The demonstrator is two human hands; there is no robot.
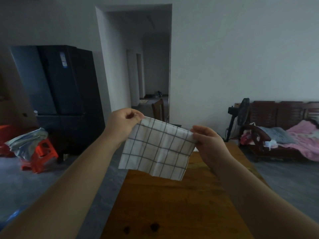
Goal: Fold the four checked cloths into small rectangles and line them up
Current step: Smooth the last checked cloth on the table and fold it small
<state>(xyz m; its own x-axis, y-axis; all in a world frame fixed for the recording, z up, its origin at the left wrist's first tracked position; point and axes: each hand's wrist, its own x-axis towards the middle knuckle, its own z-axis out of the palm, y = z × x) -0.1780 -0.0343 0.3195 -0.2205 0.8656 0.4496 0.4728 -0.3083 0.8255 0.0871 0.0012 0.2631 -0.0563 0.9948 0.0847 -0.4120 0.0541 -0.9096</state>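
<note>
One white cloth with dark checks [158, 149] hangs in the air above the far part of the wooden table [172, 204]. My left hand [124, 123] pinches its upper left corner. The upper right corner is pinched by my right hand [208, 140]. The cloth is stretched between both hands and its lower edge hangs free just above the table top. No other checked cloth shows in this view.
A dark fridge [65, 87] stands at the left, with orange stools and bags [38, 152] on the floor beside it. A wooden chair [158, 109] stands beyond the table. At the right are a fan [241, 114] and a bench with pink bedding [293, 135].
</note>
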